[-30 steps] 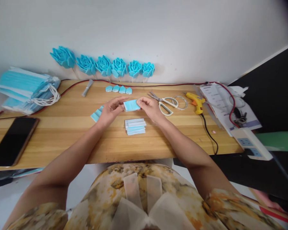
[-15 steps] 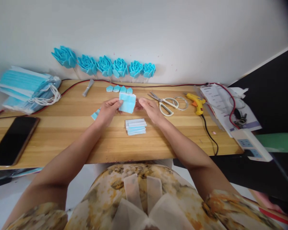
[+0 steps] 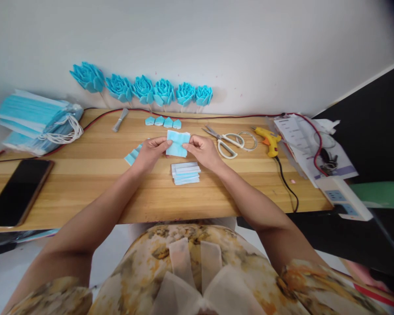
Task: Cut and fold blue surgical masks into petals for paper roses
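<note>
A light-blue square of mask fabric (image 3: 177,145) is stretched between both hands above the table. My left hand (image 3: 153,153) pinches its left edge, thumb on top. The right edge is pinched by my right hand (image 3: 202,151); the fingers beneath are partly hidden. Just below lies a stack of folded white-and-blue fabric pieces (image 3: 185,173). Blue fabric pieces (image 3: 133,155) stick out from behind my left hand. Beyond the hands, several small folded blue petals (image 3: 163,122) stand in a row.
Several blue fabric flowers (image 3: 143,91) on sticks lean along the wall. Scissors (image 3: 228,142), a tape roll (image 3: 249,141) and a yellow glue gun (image 3: 269,140) lie to the right, near a power strip (image 3: 344,199). Masks (image 3: 36,116) and a phone (image 3: 18,192) are on the left.
My right hand has moved in and now grips the square's right edge. The square has shifted slightly right and down; my left hand still holds it.
</note>
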A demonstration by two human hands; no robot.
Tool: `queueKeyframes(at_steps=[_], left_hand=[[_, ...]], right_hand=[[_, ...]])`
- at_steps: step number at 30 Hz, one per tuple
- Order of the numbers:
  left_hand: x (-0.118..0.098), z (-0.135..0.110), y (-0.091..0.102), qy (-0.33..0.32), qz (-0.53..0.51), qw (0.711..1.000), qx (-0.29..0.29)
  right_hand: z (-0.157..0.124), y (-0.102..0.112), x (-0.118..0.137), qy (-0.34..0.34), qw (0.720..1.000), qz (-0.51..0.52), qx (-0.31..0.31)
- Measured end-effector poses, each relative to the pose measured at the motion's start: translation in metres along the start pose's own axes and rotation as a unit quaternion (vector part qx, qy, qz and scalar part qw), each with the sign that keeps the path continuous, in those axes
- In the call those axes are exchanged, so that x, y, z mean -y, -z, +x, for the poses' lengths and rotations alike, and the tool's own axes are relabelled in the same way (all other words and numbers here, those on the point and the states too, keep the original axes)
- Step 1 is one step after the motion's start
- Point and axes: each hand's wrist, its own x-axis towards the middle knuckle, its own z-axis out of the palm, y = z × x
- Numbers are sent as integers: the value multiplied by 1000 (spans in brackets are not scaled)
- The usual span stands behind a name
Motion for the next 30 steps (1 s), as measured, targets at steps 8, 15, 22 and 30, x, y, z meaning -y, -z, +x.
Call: queueKeyframes(at_steps=[8, 15, 22, 30], left_hand=[[-1, -1, 0, -3, 5, 1000, 13], [-1, -1, 0, 0, 6, 1000, 17], [-3, -1, -2, 8, 15, 1000, 9], [-7, -2, -3, 10, 25, 1000, -4]], right_hand=[[-1, 0, 1, 8, 1000, -13, -4], [-1, 0, 0, 19, 1000, -19, -7], [-2, -1, -1, 26, 999, -37, -9], [0, 1, -6, 4, 1000, 17, 8]])
